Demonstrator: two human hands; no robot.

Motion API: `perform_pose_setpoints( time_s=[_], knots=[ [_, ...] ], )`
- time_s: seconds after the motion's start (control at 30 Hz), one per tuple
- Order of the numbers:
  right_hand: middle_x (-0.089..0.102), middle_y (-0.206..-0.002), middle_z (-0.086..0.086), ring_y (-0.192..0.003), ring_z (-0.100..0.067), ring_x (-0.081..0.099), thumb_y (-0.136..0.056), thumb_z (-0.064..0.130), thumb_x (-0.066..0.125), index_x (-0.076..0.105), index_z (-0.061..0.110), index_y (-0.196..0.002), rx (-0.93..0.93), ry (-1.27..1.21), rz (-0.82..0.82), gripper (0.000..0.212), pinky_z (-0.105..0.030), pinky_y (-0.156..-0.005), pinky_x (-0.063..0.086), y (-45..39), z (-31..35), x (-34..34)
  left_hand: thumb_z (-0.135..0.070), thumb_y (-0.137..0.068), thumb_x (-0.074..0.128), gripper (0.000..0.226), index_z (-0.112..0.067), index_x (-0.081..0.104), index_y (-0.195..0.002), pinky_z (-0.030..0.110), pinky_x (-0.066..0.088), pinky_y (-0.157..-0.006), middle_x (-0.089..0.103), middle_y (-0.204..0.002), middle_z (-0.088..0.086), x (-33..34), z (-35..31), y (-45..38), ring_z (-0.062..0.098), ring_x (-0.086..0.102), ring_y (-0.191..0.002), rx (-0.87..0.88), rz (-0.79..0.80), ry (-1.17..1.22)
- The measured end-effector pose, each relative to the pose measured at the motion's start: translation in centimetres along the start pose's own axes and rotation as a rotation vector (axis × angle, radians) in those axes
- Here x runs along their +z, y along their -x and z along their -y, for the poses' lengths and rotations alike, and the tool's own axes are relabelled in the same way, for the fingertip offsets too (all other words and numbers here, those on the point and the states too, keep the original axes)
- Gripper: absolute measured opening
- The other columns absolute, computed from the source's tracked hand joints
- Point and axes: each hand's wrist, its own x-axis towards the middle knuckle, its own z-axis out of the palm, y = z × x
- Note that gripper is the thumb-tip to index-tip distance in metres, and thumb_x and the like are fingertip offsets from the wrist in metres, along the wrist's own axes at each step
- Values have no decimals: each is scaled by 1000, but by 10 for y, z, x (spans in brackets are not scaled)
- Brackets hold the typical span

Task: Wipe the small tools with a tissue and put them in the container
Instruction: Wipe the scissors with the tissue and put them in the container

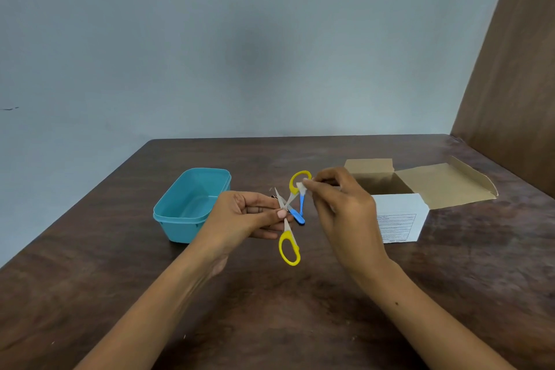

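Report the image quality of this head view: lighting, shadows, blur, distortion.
Head view: soft, even light; a faint dark shadow patch on the grey wall. Wide-angle distortion bends the brown wooden table edges. The small white tissue pinched by the right hand is slightly blurred; the yellow-handled scissors in the left hand and the teal plastic container look sharp.

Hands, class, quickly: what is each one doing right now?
Left hand: grips the open yellow-handled metal scissors near the pivot.
Right hand: pinches a small white tissue scrap against the scissors' upper handle loop.
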Motion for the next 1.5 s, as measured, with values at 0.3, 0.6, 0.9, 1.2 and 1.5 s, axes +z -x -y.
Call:
perform_pose_setpoints(
  time_s=[0.3, 0.6, 0.9, 1.2, 1.5],
  knots=[
    [61, -87, -8, -74, -11, 55, -84, 6, 61, 72, 4, -98, 58, -41, -99, 18, -9, -65, 39, -9, -2, -12, -3, -74, 74, 22, 3, 70, -96, 25, 59, -59, 75, -82, 18, 2, -3, 2, 27, 73, -75, -25, 17, -65],
    [63, -87, -9, -69, -26, 61, -78, 6, 56, 73, 9, -96, -41, 71, 125, 25, -32, -46, 49, -2, -3, -2, 0, -75, 73, 20, 8, 68, -92, 24, 58, -57, 74, -79, 18, -2, -5, 1, 24, 73, -69, 11, 15, -105],
    [63, -87, -12, -69, -26, 62, -81, 5, 57, 72, 4, -93, -39, 13, 125, 20, -37, -49, 52, 2, 4, 4, 0, -74, 73, 16, 5, 69, -88, 23, 57, -56, 74, -78, 19, -3, -7, 1, 25, 73, -68, 28, -14, -79],
    [63, -86, -10, -72, -12, 54, -81, 3, 60, 73, 4, -99, 69, 29, -65, 22, -20, -58, 41, -5, -4, -7, 0, -74, 73, 14, 4, 70, -88, 22, 57, -55, 74, -78, 18, -1, -9, 3, 20, 72, -64, -14, 17, -99],
    [59, -90, -12, -77, -27, 58, -80, -1, 53, 71, 4, -100, 89, 72, 84, 28, -26, -61, 41, -6, -10, -8, 0, -75, 73, 16, 6, 70, -90, 23, 58, -57, 74, -80, 19, 0, -9, 5, 20, 72, -65, -2, 25, -105]
  ],
)
